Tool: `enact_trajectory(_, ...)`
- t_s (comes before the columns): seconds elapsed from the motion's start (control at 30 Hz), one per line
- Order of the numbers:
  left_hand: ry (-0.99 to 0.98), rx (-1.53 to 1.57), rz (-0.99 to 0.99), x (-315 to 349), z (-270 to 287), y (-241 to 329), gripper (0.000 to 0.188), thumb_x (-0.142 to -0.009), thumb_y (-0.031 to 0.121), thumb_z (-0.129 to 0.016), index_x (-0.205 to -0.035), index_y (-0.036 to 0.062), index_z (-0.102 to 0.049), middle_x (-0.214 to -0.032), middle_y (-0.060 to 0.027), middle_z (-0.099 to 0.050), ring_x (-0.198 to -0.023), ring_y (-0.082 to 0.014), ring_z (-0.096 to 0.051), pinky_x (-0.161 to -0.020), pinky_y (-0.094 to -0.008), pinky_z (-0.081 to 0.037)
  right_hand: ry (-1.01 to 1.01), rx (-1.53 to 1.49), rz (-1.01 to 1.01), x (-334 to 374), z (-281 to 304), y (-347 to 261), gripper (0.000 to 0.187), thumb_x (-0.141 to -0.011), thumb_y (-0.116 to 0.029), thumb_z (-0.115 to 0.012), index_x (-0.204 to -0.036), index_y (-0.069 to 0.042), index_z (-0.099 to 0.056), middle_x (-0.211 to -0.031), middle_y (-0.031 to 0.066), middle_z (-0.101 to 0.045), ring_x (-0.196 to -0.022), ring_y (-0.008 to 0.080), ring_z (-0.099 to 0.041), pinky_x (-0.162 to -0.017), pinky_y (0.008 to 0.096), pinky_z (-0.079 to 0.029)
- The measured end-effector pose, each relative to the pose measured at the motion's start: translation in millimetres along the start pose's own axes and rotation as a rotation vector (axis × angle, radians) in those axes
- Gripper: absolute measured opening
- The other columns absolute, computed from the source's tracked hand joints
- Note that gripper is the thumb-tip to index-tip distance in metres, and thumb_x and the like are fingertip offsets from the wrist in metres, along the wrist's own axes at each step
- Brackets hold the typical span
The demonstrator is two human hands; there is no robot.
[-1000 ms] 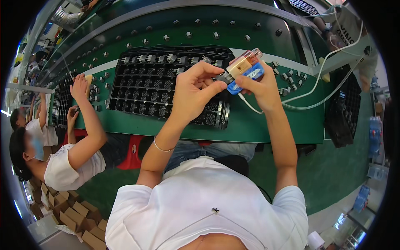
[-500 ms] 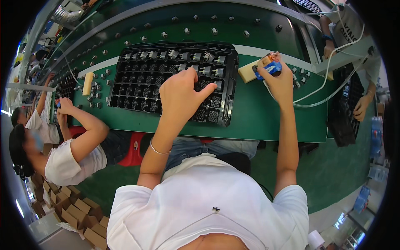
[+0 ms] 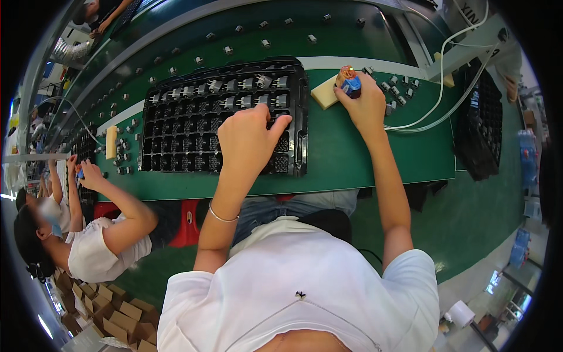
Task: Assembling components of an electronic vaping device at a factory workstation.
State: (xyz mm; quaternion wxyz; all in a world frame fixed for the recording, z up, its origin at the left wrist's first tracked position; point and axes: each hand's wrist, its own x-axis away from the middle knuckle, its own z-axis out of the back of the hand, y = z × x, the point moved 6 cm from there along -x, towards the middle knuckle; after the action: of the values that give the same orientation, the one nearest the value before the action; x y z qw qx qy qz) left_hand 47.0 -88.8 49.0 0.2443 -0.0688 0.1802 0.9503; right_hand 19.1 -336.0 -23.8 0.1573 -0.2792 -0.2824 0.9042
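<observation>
My left hand [image 3: 246,138] lies over the right part of a black plastic tray [image 3: 301,132], thumb and forefinger spread apart. Its other fingers are hidden beneath the hand, as are the tray pockets there. Small grey metal parts with pins [image 3: 214,86] fill the far row and the right end of the second row. In my right hand [image 3: 368,108] is a small device, blue below and clear orange on top [image 3: 350,81], with a bright spot on it. This hand is closed round the device, beside a pale yellow foam block [image 3: 324,94].
Loose metal parts [image 3: 402,89] lie right of my right hand, by white cables [image 3: 441,88]. Stacked black trays [image 3: 478,138] stand at the far right. More parts dot the green belt [image 3: 346,44] beyond. At left, a co-worker's hand [image 3: 91,176] works near another foam block [image 3: 111,142].
The whole view has shifted, so the tray sits further left. Against the tray, my left hand has moved slightly right. The device has turned in my right hand, showing more of its orange top.
</observation>
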Motion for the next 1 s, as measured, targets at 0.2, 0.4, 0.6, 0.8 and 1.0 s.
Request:
enact_trajectory(0.2, -0.043, 0.048, 0.070, -2, -3, -5, 0.035, -0.079, 0.040, -0.074, -0.073, 0.0057, -0.067, -0.064, -0.0109, -0.065, -0.064, -0.0309, -0.066, -0.058, -0.0420, -0.050, 0.004, 0.008, 0.014, -1, 0, 2, 0.045, -0.073, -0.029, -0.079, -0.107, -0.005, -0.065, -0.097, 0.0146, -0.067, -0.086, 0.0351, -0.066, -0.074, 0.0403, -0.052)
enact_trajectory(0.4, 0.052, 0.193, 0.032, -4, 6, -3, 0.030, -0.075, 0.028, -0.076, -0.078, 0.0047, -0.058, -0.068, -0.0098, -0.061, -0.061, -0.0302, -0.061, -0.057, -0.0407, -0.048, -0.004, -0.010, 0.005, -4, 0, 3, 0.044, -0.072, -0.030, -0.079, -0.106, -0.005, -0.065, -0.095, 0.0144, -0.067, -0.084, 0.0354, -0.066, -0.072, 0.0410, -0.052)
enact_trajectory(0.6, 0.153, 0.374, -0.036, -4, 13, -10, 0.030, -0.072, 0.013, -0.077, -0.084, 0.0044, -0.051, -0.076, -0.0088, -0.058, -0.057, -0.0256, -0.056, -0.054, -0.0353, -0.045, -0.067, -0.038, 0.004, -33, -15, 13, 0.042, -0.073, -0.031, -0.077, -0.103, -0.005, -0.064, -0.087, 0.0167, -0.067, -0.081, 0.0371, -0.065, -0.070, 0.0421, -0.050)
enact_trajectory(0.8, 0.089, 0.955, 0.041, -5, 6, -23, 0.022, -0.079, 0.007, -0.074, -0.093, 0.0020, -0.057, -0.078, 0.0006, -0.058, -0.058, -0.0033, -0.044, -0.053, -0.0207, -0.037, -0.055, -0.003, 0.011, -121, -55, 45, 0.038, -0.076, -0.036, -0.072, -0.100, -0.007, -0.065, -0.084, 0.0190, -0.068, -0.081, 0.0396, -0.065, -0.072, 0.0446, -0.051)
enact_trajectory(1.0, -0.044, 1.265, 0.139, -5, 11, -37, 0.023, -0.089, 0.004, -0.067, -0.112, 0.0002, -0.065, -0.083, 0.0005, -0.063, -0.062, -0.0013, -0.048, -0.052, -0.0163, -0.036, -0.075, 0.197, 0.087, -159, -87, 56, 0.038, -0.075, -0.038, -0.072, -0.099, -0.009, -0.066, -0.087, 0.0184, -0.070, -0.085, 0.0390, -0.068, -0.074, 0.0466, -0.055)
